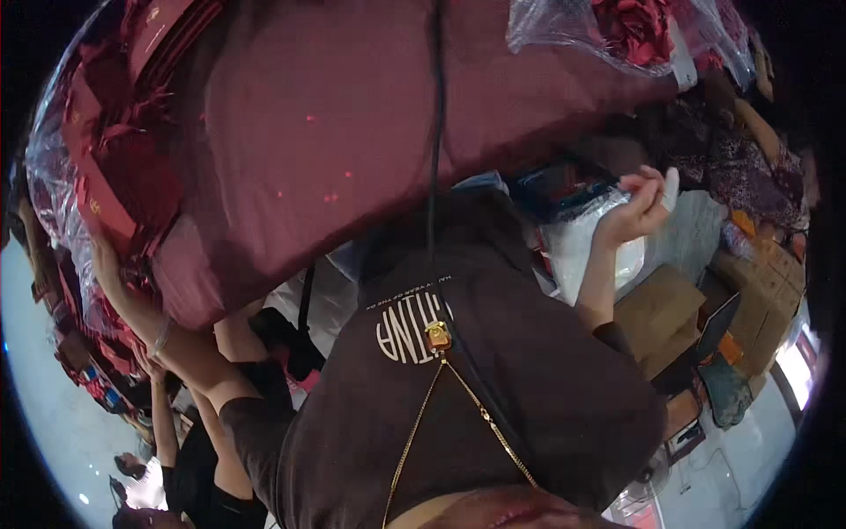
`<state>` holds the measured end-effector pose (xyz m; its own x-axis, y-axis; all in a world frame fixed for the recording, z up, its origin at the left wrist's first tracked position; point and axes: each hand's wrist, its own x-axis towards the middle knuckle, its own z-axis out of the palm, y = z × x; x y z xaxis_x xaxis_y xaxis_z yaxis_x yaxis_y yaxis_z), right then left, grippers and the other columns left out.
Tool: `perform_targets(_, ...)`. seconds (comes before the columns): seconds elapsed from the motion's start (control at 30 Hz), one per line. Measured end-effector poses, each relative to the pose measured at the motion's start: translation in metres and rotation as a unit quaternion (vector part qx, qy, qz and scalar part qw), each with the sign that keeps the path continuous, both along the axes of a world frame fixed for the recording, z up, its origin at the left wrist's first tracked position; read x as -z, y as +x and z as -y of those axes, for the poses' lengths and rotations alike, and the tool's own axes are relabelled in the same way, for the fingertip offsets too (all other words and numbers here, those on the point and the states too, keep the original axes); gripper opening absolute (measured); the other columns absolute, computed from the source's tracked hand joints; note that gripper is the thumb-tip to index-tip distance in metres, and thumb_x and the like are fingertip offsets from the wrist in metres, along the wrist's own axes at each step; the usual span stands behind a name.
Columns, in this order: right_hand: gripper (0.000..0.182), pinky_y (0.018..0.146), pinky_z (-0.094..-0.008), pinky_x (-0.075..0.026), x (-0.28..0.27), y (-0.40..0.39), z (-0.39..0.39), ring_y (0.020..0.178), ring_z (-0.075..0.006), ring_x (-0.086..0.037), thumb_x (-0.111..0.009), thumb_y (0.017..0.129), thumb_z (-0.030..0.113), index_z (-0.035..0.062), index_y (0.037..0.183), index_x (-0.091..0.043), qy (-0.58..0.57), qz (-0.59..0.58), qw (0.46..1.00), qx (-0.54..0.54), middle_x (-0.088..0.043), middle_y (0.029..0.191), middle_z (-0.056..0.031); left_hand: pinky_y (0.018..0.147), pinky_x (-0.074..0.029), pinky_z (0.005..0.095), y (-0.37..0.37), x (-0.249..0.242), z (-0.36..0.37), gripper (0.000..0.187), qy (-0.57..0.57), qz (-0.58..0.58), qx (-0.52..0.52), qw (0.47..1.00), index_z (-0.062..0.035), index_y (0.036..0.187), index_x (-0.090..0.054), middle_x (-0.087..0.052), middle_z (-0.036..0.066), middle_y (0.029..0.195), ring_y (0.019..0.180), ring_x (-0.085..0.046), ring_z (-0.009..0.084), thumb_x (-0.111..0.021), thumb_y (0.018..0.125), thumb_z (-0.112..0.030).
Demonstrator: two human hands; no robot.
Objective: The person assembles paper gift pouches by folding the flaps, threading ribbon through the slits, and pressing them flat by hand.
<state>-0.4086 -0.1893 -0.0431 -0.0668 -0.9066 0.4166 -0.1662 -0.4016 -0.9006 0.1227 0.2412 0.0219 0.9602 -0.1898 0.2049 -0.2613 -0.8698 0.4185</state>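
My left hand (104,257) reaches to the far left and touches the lower edge of a stack of dark red paper packets (119,198). Its fingers are hidden by the packets, so its grip cannot be made out. My right hand (641,210) is raised at the right, off the table edge, with its fingers loosely curled and apart. Nothing shows in it, and something white wraps one fingertip. A table with a dark red cover (326,115) lies in front of me, with a few tiny bright red bits on it.
Clear plastic with a red paper flower (634,31) lies at the top right. A black cable (435,132) hangs down the middle. Cardboard boxes (656,309) and a silvery plastic bag (573,238) are at the right. Other people are at the lower left (216,458) and upper right (762,132).
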Motion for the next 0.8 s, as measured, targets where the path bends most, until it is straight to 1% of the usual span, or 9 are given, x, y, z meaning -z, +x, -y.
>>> perform_targets(0.07,0.032,0.077,-0.0322,-0.049,0.070,-0.032,-0.008,0.085,-0.0211,-0.059,-0.048,0.093,0.008,-0.0012,0.123,-0.048,0.124,-0.123,0.985,0.000,-0.061,0.102,-0.0127,0.088,-0.044,0.0378,-0.015,-0.003,0.000,0.059,0.009,0.012,-0.007,1.000,0.0032,0.110,-0.060,-0.061,0.021,0.106,0.103,-0.057,0.0306,-0.044,0.088,-0.049)
perform_targets(0.13,0.031,0.090,-0.0423,-0.044,0.131,-0.053,-0.026,0.106,-0.0316,-0.055,-0.046,0.094,0.012,0.0040,0.124,-0.050,0.052,-0.378,0.919,-0.100,-0.058,0.115,-0.0159,0.089,-0.043,0.0381,-0.026,-0.007,0.000,0.055,0.015,0.024,-0.013,1.000,0.0027,0.110,-0.060,-0.061,0.020,0.107,0.103,-0.057,0.0305,-0.045,0.087,-0.045)
perform_targets(0.2,0.037,0.103,-0.0505,-0.030,0.218,-0.096,-0.045,0.126,-0.0368,-0.038,-0.041,0.095,0.022,0.0092,0.130,-0.047,0.090,-0.579,0.766,-0.265,-0.044,0.135,-0.0173,0.089,-0.043,0.0384,-0.033,-0.009,0.001,0.052,0.020,0.032,-0.014,0.999,0.0022,0.110,-0.061,-0.061,0.019,0.107,0.104,-0.056,0.0305,-0.047,0.087,-0.042)
perform_targets(0.27,0.047,0.110,-0.0531,-0.015,0.220,-0.074,-0.067,0.135,-0.0352,-0.024,-0.039,0.094,0.032,0.0123,0.137,-0.040,0.022,-0.749,0.588,-0.305,-0.029,0.146,-0.0147,0.090,-0.043,0.0387,-0.041,-0.011,0.004,0.048,0.029,0.041,-0.012,0.999,0.0018,0.110,-0.061,-0.060,0.019,0.108,0.105,-0.056,0.0304,-0.049,0.087,-0.039)
perform_targets(0.33,0.037,0.110,-0.0508,-0.016,0.255,-0.083,-0.076,0.128,-0.0295,-0.035,-0.049,0.081,0.022,0.0125,0.115,-0.060,-0.038,-0.761,0.577,-0.295,-0.041,0.135,-0.0173,0.090,-0.043,0.0390,-0.050,-0.014,0.006,0.045,0.036,0.050,-0.012,0.998,0.0013,0.109,-0.061,-0.060,0.018,0.108,0.106,-0.055,0.0304,-0.050,0.086,-0.036)
perform_targets(0.37,0.035,0.103,-0.0477,-0.031,0.260,-0.089,-0.081,0.119,-0.0320,-0.046,-0.050,0.081,0.022,0.0153,0.114,-0.061,-0.054,-0.815,0.517,-0.258,-0.047,0.131,-0.0165,0.091,-0.043,0.0391,-0.054,-0.016,0.006,0.044,0.041,0.057,-0.014,0.997,0.0011,0.109,-0.061,-0.060,0.018,0.109,0.106,-0.055,0.0304,-0.051,0.086,-0.035)
perform_targets(0.53,0.034,0.100,-0.0469,-0.033,0.262,-0.096,-0.078,0.115,-0.0317,-0.047,-0.050,0.081,0.022,0.0150,0.113,-0.061,-0.002,-0.816,0.507,-0.277,-0.049,0.127,-0.0162,0.092,-0.043,0.0398,-0.081,-0.030,0.016,0.036,0.067,0.113,-0.020,0.991,-0.0001,0.109,-0.062,-0.059,0.016,0.110,0.108,-0.054,0.0302,-0.055,0.085,-0.027)
perform_targets(0.6,0.034,0.099,-0.0465,-0.033,0.260,-0.100,-0.072,0.114,-0.0316,-0.048,-0.051,0.082,0.022,0.0149,0.113,-0.061,0.018,-0.809,0.512,-0.288,-0.049,0.126,-0.0161,0.093,-0.043,0.0401,-0.100,-0.040,0.028,0.033,0.086,0.181,-0.013,0.980,-0.0006,0.109,-0.062,-0.059,0.016,0.110,0.109,-0.053,0.0302,-0.057,0.085,-0.024)
perform_targets(0.8,0.034,0.095,-0.0455,-0.035,0.258,-0.104,-0.066,0.109,-0.0312,-0.050,-0.051,0.082,0.023,0.0146,0.113,-0.061,0.065,-0.786,0.524,-0.321,-0.051,0.121,-0.0158,0.095,-0.043,0.0410,-0.183,-0.075,0.113,0.027,0.119,0.423,0.126,0.890,-0.0020,0.108,-0.063,-0.058,0.014,0.112,0.112,-0.052,0.0300,-0.062,0.084,-0.014)
